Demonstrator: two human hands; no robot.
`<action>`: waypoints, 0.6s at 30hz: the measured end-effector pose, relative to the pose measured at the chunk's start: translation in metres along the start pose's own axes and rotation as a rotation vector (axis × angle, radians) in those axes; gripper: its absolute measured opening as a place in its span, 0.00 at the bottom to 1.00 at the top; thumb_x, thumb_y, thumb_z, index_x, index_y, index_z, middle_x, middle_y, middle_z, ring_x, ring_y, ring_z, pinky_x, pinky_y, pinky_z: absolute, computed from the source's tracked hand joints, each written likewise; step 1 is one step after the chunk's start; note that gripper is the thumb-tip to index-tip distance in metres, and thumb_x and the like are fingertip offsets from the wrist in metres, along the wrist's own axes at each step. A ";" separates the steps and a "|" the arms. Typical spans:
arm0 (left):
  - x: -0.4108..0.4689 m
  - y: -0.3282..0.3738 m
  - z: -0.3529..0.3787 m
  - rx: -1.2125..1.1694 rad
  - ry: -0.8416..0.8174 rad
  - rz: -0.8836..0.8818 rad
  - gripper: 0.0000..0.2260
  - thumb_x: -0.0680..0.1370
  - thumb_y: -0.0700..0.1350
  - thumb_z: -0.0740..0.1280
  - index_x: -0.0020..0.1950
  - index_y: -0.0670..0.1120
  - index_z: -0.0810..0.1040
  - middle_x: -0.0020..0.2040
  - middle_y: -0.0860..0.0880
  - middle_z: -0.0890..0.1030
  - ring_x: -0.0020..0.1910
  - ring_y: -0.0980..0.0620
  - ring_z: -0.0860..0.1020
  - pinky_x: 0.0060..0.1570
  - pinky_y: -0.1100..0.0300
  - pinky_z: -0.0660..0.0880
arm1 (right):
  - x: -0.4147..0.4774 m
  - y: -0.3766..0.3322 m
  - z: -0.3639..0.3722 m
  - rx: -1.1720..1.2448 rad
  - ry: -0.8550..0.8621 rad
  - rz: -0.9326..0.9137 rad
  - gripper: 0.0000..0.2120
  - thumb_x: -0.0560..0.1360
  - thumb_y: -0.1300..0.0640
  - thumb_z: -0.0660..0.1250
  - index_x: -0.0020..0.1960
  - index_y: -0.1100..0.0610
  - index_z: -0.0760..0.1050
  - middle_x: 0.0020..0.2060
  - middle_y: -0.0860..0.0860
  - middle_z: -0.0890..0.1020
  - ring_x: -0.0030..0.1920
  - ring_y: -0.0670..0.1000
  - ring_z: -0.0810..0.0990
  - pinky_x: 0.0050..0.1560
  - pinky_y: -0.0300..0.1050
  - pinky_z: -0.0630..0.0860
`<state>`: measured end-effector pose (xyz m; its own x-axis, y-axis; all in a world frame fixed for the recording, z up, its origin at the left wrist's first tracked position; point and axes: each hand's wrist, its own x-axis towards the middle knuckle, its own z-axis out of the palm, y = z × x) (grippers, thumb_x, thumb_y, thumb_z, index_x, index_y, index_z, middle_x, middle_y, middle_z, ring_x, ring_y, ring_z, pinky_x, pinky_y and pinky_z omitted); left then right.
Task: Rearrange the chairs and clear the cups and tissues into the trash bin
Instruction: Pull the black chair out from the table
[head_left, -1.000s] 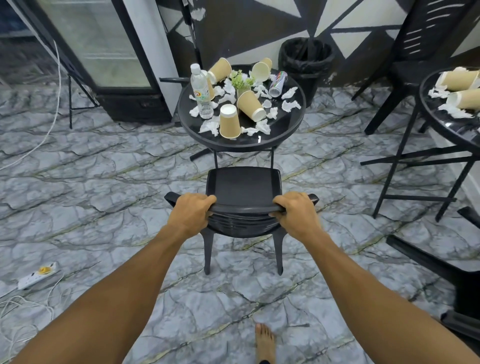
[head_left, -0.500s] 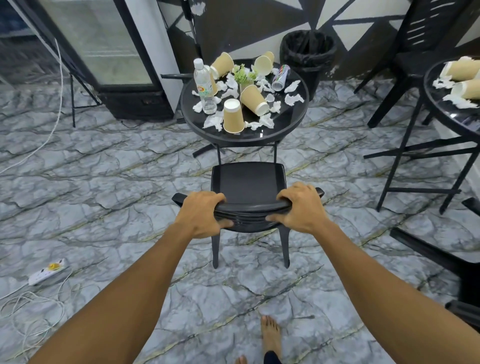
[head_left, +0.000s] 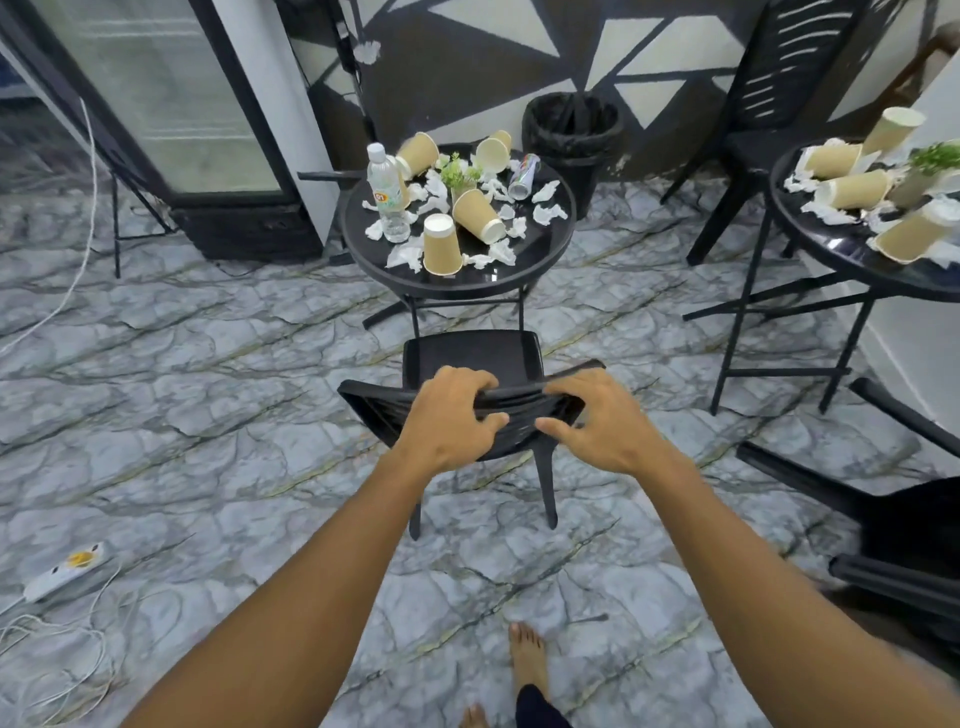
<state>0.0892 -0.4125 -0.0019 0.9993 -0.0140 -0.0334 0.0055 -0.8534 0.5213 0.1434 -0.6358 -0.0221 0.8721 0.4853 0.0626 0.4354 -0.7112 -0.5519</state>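
chair (head_left: 470, 353) back rail gripped by left hand (head_left: 449, 421), fingers curled over. right hand (head_left: 602, 421) wrapped looser beside it. grip best evened out, then seat slid straight under table (head_left: 545, 254) just beyond knuckles.

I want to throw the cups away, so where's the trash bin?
In the head view, the trash bin stands against the wall, just behind the round table, toward its right.

Open marble floor (head_left: 182, 389) left of the chair (head_left: 470, 358). Ahead, littered round table (head_left: 457, 288) blocks; right, second table (head_left: 841, 249) and toppled chair (head_left: 914, 519).
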 end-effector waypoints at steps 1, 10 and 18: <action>-0.006 0.014 0.006 0.005 -0.026 0.036 0.20 0.76 0.56 0.70 0.66 0.50 0.76 0.62 0.53 0.78 0.65 0.51 0.70 0.66 0.50 0.69 | -0.014 -0.001 -0.007 -0.015 -0.018 0.034 0.23 0.72 0.40 0.71 0.64 0.49 0.77 0.60 0.48 0.78 0.65 0.49 0.69 0.66 0.50 0.69; -0.009 0.088 0.076 0.058 -0.393 0.068 0.21 0.78 0.49 0.68 0.70 0.50 0.73 0.68 0.49 0.74 0.67 0.46 0.72 0.62 0.46 0.73 | -0.114 0.057 -0.046 -0.060 -0.125 0.402 0.24 0.73 0.39 0.70 0.66 0.47 0.75 0.64 0.49 0.78 0.65 0.53 0.74 0.62 0.52 0.74; 0.052 0.150 0.141 0.100 -0.479 0.063 0.22 0.77 0.53 0.69 0.70 0.52 0.72 0.71 0.49 0.73 0.66 0.48 0.75 0.62 0.48 0.75 | -0.105 0.133 -0.065 0.063 -0.152 0.465 0.22 0.74 0.41 0.68 0.66 0.47 0.74 0.61 0.49 0.79 0.63 0.51 0.75 0.62 0.53 0.75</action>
<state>0.1366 -0.6146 -0.0458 0.8689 -0.2850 -0.4046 -0.0814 -0.8888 0.4511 0.1241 -0.8147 -0.0480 0.9264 0.1958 -0.3216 -0.0107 -0.8400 -0.5424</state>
